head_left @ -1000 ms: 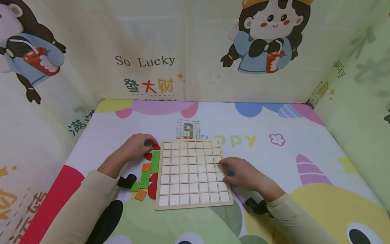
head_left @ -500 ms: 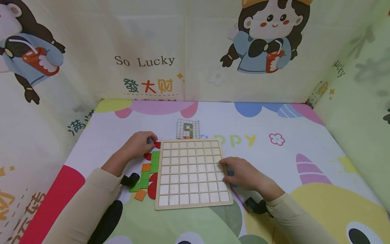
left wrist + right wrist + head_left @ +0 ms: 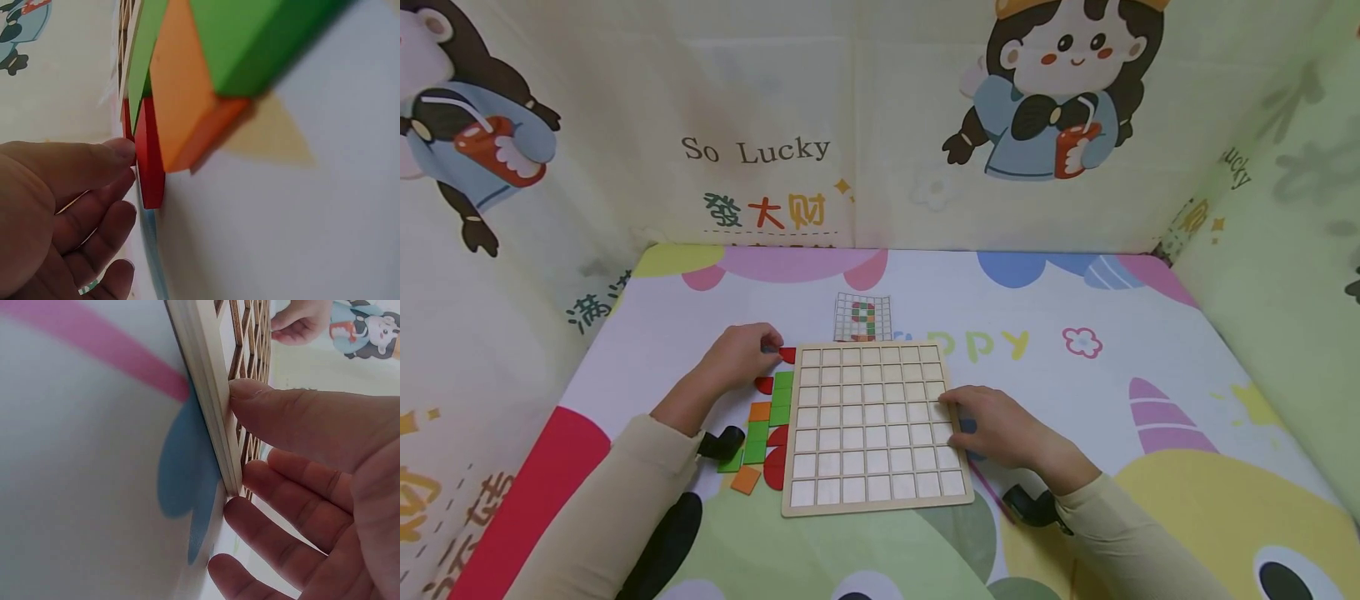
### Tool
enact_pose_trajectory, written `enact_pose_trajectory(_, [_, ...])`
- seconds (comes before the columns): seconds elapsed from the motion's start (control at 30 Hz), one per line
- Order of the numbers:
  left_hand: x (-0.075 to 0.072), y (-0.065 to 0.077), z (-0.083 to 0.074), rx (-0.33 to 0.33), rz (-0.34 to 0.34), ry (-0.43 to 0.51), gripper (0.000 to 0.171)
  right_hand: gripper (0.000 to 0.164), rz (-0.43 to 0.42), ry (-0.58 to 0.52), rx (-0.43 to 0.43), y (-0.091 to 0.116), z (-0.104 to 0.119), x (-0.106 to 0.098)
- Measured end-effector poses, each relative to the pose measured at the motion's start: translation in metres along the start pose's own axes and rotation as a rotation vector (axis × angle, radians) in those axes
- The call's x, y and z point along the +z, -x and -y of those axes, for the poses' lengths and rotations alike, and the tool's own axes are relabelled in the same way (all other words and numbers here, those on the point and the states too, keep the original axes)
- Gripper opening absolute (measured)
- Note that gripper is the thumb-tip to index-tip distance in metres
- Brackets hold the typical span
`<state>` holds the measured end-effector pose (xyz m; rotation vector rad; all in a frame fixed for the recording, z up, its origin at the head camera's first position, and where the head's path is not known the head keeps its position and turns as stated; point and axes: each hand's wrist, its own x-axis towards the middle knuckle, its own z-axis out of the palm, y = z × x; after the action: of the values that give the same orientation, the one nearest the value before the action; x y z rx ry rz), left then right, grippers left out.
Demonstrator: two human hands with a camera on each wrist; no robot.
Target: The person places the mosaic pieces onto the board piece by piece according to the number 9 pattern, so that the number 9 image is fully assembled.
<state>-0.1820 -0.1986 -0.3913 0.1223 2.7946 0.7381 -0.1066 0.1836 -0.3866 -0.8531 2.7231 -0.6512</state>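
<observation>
A square wooden grid board (image 3: 877, 421) lies flat on the table. By its far left corner my left hand (image 3: 747, 354) pinches a red rounded piece (image 3: 787, 356) between thumb and finger, the piece right against the board's edge. In the left wrist view the thumb tip overlaps this thin red piece (image 3: 128, 119), and a second red piece (image 3: 150, 156) stands out beside it. My right hand (image 3: 996, 425) rests on the board's right edge. The right wrist view shows its thumb on the board's rim (image 3: 215, 394), with the other fingers relaxed near the corner.
Along the board's left side lie green square tiles (image 3: 781, 400), orange tiles (image 3: 746, 480) and more red rounded pieces (image 3: 774, 468). A small pattern card (image 3: 862, 318) with a coloured figure lies behind the board. Printed cloth covers the table, and curtains (image 3: 895, 125) surround it.
My left hand has shifted slightly back and right, and the red piece under it has turned from slanted to straight against the board's edge. The right hand and board stay put.
</observation>
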Motion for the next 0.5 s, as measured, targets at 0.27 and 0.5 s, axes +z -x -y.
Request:
enact_pose_trajectory(0.27, [-0.0020,0.0016,-0.0028,0.017,0.009,0.011,0.034,0.046,0.004,-0.001,0.000,0.0002,0.0004,-0.0016])
enact_pose_trajectory(0.5, [-0.0005,0.0018,-0.0031,0.013,0.015,0.018,0.038,0.046,0.000,-0.004,0.000,0.0002,-0.0004,-0.0005])
